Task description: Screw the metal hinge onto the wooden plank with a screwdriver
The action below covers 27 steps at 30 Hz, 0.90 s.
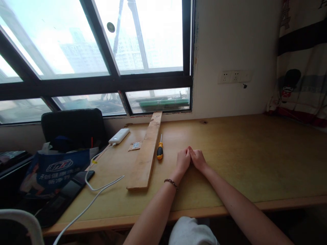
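My left hand [183, 159], with a beaded bracelet at the wrist, rests on the table with its fingers curled in. Against it lies my right hand [198, 159], also closed, thumb side up. The two touch at the knuckles and no object shows in either. Just left of them, a screwdriver [159, 151] with a black and yellow handle lies with its shaft pointing to the window. Beside it a long wooden board [144, 160] lies flat, its far end near the sill. Small metal pieces [136, 145] sit on a brown scrap to the board's left.
A white power bank [119, 135] with a white cable [102, 189] lies on the left of the yellowish table [245, 160]. A blue bag [58, 170] and black chair [74, 126] stand beyond the left edge. Wall sockets [230, 77] and a curtain [304, 68] are behind.
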### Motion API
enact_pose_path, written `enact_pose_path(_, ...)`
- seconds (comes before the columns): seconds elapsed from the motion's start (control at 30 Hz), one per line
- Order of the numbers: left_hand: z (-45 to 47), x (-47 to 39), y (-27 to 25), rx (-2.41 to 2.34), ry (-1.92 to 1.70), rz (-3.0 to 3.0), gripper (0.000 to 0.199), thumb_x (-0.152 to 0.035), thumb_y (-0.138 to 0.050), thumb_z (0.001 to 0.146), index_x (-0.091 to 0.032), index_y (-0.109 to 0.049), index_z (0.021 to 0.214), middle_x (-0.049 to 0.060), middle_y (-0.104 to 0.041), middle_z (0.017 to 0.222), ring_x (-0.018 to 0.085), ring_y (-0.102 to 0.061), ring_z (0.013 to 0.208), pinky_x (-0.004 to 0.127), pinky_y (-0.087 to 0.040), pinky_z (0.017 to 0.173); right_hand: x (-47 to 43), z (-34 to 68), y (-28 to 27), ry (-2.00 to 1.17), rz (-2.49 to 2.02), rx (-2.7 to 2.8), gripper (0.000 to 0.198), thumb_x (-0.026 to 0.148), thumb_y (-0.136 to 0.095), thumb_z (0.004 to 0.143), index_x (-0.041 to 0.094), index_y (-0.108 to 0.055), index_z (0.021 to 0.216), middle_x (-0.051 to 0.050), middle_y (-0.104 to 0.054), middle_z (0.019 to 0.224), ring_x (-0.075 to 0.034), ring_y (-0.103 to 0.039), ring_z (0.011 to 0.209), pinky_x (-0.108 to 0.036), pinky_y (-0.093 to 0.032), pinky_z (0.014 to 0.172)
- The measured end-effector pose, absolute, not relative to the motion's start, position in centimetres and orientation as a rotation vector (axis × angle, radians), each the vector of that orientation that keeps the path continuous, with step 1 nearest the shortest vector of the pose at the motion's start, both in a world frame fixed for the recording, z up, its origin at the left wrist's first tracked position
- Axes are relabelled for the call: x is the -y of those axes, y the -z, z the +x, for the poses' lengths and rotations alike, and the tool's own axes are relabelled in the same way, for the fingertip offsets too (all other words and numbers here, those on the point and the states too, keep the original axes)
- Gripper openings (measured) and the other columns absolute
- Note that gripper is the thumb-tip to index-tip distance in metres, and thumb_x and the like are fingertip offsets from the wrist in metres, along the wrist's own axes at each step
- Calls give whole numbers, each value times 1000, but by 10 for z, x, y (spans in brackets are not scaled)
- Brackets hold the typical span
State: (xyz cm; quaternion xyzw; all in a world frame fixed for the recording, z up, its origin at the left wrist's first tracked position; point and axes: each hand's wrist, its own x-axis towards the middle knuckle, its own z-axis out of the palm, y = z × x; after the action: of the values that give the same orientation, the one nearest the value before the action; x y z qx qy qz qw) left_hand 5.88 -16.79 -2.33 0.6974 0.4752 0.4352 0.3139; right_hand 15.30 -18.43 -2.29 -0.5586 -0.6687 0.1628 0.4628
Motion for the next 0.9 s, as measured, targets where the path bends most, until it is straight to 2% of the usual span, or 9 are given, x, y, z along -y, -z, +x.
enact_pose_path(0.1,47,167,12,-1579,-1111,2045,31,-33,-36,82,-16,-57,67,7,-60,67,16,-51,62,26,-34,60,185,153,21,-375,-1405,1623,60,55,-24,86,18,-57,52,-2,-55,44,-14,-52,45,-23,-33,47)
enact_pose_path(0.2,34,163,1,-1862,-1104,2191,30,-30,-33,83,-16,-60,82,11,-61,85,20,-53,83,30,-36,73,185,153,21,-385,-1422,1603,56,55,-27,85,18,-59,58,0,-52,41,-13,-52,43,-22,-33,47)
enact_pose_path(0.33,22,157,-1,-2196,-988,2214,29,-26,-39,79,-13,-59,95,15,-56,105,26,-43,108,38,-29,91,185,152,22,-397,-1423,1611,55,55,-28,85,18,-58,58,1,-50,41,-12,-50,42,-22,-32,46)
enact_pose_path(0.43,18,154,4,-2434,-894,2137,33,-27,-45,75,-10,-57,100,18,-49,116,32,-34,117,45,-23,95,185,152,23,-409,-1422,1616,54,54,-28,85,18,-57,57,1,-49,41,-12,-50,41,-21,-32,45)
enact_pose_path(0.67,14,150,12,-2526,-777,2111,31,-27,-43,76,-9,-56,97,20,-49,109,30,-44,101,42,-32,85,185,153,23,-438,-1420,1622,53,53,-29,85,18,-57,58,1,-49,42,-12,-50,41,-21,-31,45)
enact_pose_path(0.9,14,150,13,-2578,-764,2124,29,-23,-38,79,-11,-55,99,17,-48,107,28,-44,95,38,-34,78,184,153,23,-425,-1424,1634,53,53,-28,86,17,-56,57,1,-49,41,-12,-49,41,-21,-31,46)
